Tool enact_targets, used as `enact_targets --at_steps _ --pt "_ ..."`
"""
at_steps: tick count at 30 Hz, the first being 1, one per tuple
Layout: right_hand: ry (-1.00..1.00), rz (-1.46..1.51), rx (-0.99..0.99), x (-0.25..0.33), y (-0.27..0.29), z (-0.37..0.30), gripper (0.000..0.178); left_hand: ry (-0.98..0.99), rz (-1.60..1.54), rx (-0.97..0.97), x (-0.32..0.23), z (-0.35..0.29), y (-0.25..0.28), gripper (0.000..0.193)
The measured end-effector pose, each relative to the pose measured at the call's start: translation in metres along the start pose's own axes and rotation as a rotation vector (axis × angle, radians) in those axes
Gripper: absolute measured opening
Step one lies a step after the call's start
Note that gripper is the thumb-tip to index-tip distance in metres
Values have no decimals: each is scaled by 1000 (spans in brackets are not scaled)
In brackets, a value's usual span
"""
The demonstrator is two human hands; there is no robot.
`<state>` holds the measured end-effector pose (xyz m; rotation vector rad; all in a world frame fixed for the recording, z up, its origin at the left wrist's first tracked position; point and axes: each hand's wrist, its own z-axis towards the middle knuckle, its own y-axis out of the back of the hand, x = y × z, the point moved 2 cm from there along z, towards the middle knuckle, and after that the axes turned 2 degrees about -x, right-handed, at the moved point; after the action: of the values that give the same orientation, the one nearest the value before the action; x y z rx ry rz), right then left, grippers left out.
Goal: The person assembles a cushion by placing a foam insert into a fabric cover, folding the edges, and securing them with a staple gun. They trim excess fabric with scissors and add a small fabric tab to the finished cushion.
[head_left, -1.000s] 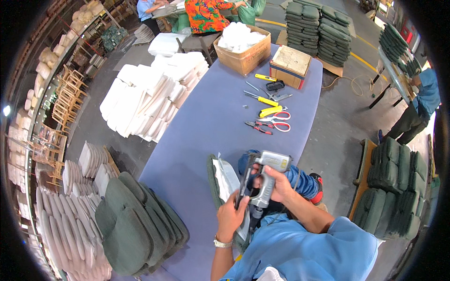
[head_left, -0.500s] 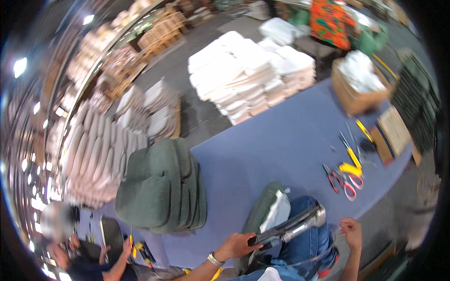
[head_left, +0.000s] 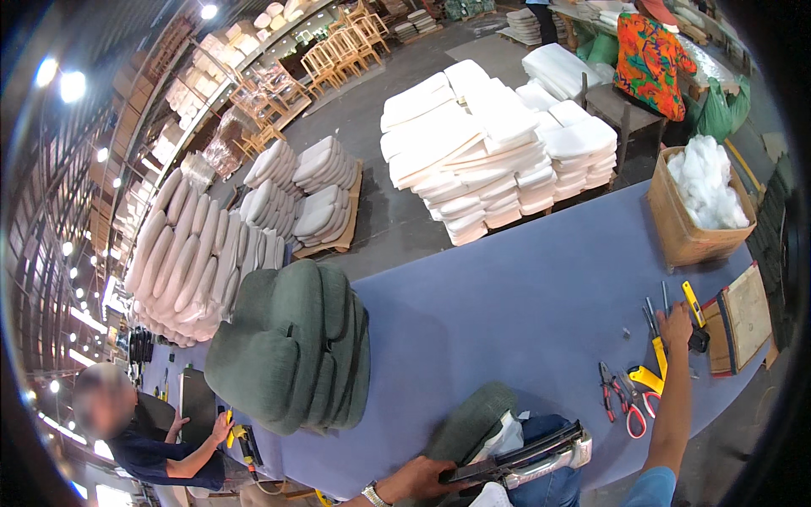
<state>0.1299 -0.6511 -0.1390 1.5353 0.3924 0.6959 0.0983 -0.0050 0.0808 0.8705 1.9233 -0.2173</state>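
Observation:
My left hand (head_left: 418,479), a metal watch on its wrist, is closed round the end of a long black-and-silver staple gun (head_left: 528,460). The gun lies across my lap over blue jeans (head_left: 541,427). Beside it, a dark green cushion (head_left: 469,422) with white fabric showing leans at the table's near edge. My right hand (head_left: 676,325) is stretched out to the tools on the right, its fingers bent down by a thin grey metal shaft (head_left: 665,294). What they grip is mostly hidden. Close by lie a yellow-handled screwdriver (head_left: 659,355) and a yellow utility knife (head_left: 693,304).
On the blue table (head_left: 490,296) stand stacked green cushions (head_left: 287,346) and a carton of white stuffing (head_left: 705,245). Red-handled scissors (head_left: 635,418) and pliers (head_left: 606,391) lie nearer. White foam (head_left: 498,152) is piled beyond. Another person (head_left: 160,439) works at left.
My right hand has moved from beside my lap out to the tools at the table's right end. My left hand still holds the staple gun, slightly lower in view.

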Motion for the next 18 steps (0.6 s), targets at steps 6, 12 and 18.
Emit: enact_targets --at_steps 6,12,18 --pt "-44 -24 -80 -1 -19 -4 40 -113 373 129 -5 11 2 29" --pt "7 37 -121 10 -4 -4 22 -221 373 21 -19 7 -8 36" --pt "113 96 -230 9 14 -13 15 -263 673 142 -25 11 -7 40"
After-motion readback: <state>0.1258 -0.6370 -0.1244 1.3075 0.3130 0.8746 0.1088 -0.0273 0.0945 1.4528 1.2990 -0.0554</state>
